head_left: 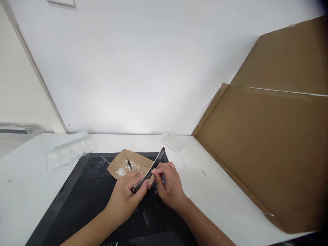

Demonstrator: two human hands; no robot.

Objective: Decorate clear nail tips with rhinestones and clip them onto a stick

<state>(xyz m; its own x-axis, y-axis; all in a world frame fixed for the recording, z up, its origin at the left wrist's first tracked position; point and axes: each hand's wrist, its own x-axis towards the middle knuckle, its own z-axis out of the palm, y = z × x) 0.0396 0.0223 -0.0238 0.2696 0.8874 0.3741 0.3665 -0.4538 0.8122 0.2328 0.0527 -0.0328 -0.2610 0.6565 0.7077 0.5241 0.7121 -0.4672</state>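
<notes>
My left hand point(125, 193) is closed around the lower end of a dark nail file point(159, 158), which slants up to the right. Against the file's face, my right hand point(169, 186) pinches a tiny piece between thumb and forefinger; the fingers mostly hide it. Just behind both hands is a brown paper tray point(120, 158) holding small white pieces point(121, 171) and a thin black item point(129, 164). A clear nail tip point(146, 218) lies on the black mat point(84, 205) in front of the hands.
A clear plastic box with white compartments point(69, 153) stands at the left. A shallow translucent tray point(174, 142) sits at the back. Small white pieces point(187, 192) lie right of my right hand. A cardboard panel point(263, 143) stands along the right side; a white wall point(133, 68) is behind.
</notes>
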